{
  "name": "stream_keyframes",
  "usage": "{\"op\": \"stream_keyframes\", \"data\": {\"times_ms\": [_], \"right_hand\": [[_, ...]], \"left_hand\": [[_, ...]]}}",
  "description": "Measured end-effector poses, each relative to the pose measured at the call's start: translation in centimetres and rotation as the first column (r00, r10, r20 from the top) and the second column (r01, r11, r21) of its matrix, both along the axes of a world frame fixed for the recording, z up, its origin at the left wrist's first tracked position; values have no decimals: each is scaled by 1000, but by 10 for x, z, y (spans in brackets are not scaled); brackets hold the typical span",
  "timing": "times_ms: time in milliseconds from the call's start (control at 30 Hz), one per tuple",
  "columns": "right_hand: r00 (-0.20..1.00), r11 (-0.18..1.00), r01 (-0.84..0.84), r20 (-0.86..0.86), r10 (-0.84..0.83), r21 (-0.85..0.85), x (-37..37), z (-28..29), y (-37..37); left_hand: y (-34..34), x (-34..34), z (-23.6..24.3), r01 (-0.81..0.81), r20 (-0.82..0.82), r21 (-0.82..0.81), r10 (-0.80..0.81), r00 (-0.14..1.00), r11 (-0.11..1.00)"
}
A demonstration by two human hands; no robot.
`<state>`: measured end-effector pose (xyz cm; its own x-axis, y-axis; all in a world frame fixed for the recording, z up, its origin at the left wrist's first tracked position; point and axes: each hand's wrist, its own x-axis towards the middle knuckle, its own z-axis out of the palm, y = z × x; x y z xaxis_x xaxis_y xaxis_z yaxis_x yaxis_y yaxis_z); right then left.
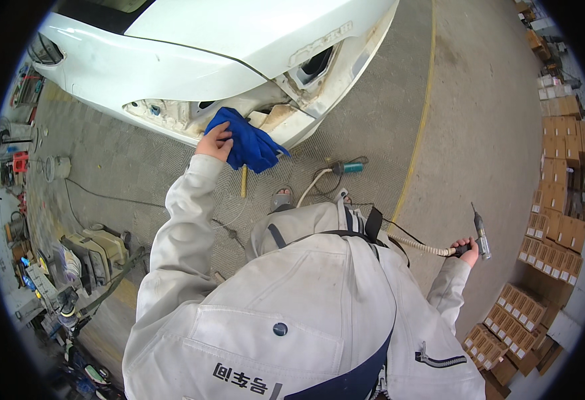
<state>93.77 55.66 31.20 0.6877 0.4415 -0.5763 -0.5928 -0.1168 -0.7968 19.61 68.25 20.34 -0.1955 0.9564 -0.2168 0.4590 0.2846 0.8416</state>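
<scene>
My left hand (216, 141) is closed on a crumpled blue cloth (254, 143). It holds the cloth up at the lower edge of a pale car body (192, 70), beside a bare lamp recess (162, 112); the cloth hides part of that edge. Out to the far right, my right hand (467, 251) is wrapped round the black handle of an air blow gun (482, 241) with a silver body and a thin nozzle. A coiled white hose (426, 247) runs from it toward my waist. The gun is well away from the car.
On the floor near my feet lies a teal power tool (351, 167) with a hose and cable. A yellow line (415, 157) crosses the floor. Stacked cardboard boxes (559, 200) line the right. Beige equipment (99, 250) and a bucket (57, 168) stand at left.
</scene>
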Motion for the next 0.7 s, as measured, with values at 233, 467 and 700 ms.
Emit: {"op": "stream_keyframes", "data": {"times_ms": [233, 467, 700], "right_hand": [[1000, 1000, -2, 12, 2, -21, 0, -4, -2], [1000, 1000, 5, 11, -4, -20, -11, 3, -4], [1000, 1000, 11, -7, -11, -15, -10, 3, -8]], "left_hand": [[0, 24, -2, 91, -391, 67, -58, 918, 994], [-13, 32, 4, -48, -270, 86, 70, 960, 995], [-37, 33, -13, -185, -90, 170, 202, 975, 968]]}}
